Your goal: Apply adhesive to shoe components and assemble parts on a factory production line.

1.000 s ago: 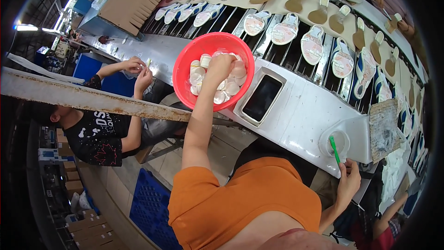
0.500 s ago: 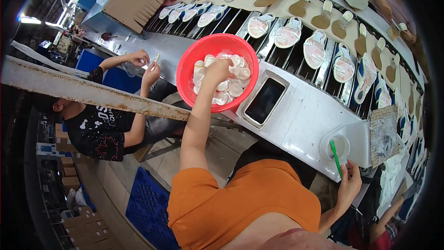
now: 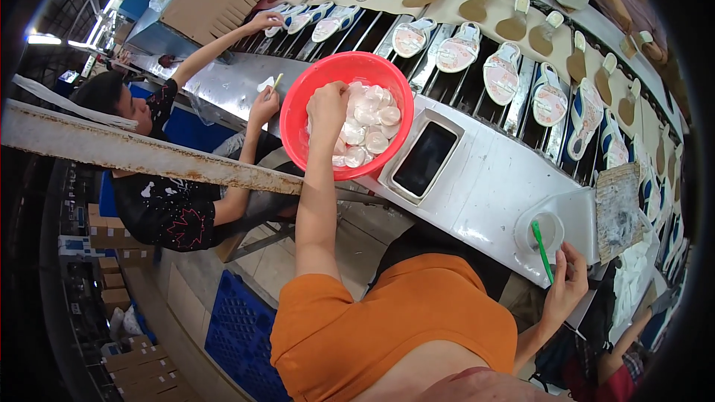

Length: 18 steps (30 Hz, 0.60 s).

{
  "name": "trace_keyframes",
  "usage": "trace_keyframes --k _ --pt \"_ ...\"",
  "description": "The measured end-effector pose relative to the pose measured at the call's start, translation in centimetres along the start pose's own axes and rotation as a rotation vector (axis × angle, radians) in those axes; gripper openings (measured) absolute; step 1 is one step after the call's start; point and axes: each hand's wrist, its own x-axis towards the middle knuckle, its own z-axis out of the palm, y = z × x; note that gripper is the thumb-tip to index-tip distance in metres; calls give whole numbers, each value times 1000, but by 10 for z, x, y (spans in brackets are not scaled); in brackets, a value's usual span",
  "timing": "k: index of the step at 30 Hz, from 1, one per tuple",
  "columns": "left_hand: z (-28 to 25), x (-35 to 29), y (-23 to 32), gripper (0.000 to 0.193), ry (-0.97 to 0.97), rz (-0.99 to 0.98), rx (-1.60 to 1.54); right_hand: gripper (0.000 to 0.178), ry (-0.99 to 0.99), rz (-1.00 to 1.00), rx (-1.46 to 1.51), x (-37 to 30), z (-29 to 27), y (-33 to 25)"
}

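At the left, my left hand [image 3: 327, 110] is inside a red plastic basin [image 3: 292, 120], over its left side. Its fingers are drawn together, and whatever they hold is hidden. Round, translucent, pale pads [image 3: 365, 116] lie heaped in the basin beside it. On the right, my right hand [image 3: 566, 292] pinches the lower end of a thin green stick [image 3: 544, 253], perhaps a brush. The stick's upper end leans inside a small white cup [image 3: 556, 225] at the table's near edge.
A phone [image 3: 426, 158] lies in a white tray beside the basin. Sandals [image 3: 502, 74] and insoles [image 3: 514, 26] line the roller conveyor beyond. At the left, a co-worker [image 3: 160, 201] reaches to the sandals while holding a stick. A rusty bar [image 3: 149, 150] crosses the left side.
My left hand has shifted left within the basin, off the pads in the middle. My right hand stays by the cup. The co-worker's far arm has stretched out to the sandals.
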Motion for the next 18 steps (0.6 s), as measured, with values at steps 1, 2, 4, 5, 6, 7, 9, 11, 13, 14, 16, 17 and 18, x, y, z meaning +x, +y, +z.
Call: trace_keyframes --k 1,2,4,5,6,7,9,11,13,14,16,17,18 --pt "-2 -1 0 18 -32 -55 -123 17 -2 0 1 1 3 -4" --pt "-3 -1 1 17 -63 -110 -246 16 -26 -23 -17 1 6 -10" --pt "-1 -2 2 17 -18 -93 -329 16 -51 -47 -35 1 11 -17" --pt "0 -3 3 16 25 -75 -414 16 -62 -64 -27 0 13 -18" --pt "1 -4 4 16 26 -76 -413 15 -73 -80 -19 0 14 -19" --pt "-1 -3 10 16 -17 -68 -454 15 -69 -79 -21 0 15 -20" --pt "-6 -4 20 17 -64 -54 -499 15 -69 -40 15 -1 15 -20" --pt "-14 -8 36 16 -190 -158 -1011 15 -106 -40 49 3 17 -25" --pt "-22 -13 46 16 -210 -166 -1129 15 -145 -41 92 10 24 -31" --pt "-24 -16 52 15 -228 -186 -1246 16 -239 -54 176 14 32 -35" --pt "-26 -26 67 15 -219 -149 -1298 19 -447 -34 415 26 52 -46" --pt "-27 -33 75 15 -199 -128 -1351 20 -559 -2 568 34 66 -57" --pt "-28 -40 85 14 -174 -78 -1331 21 -643 47 644 43 81 -66"
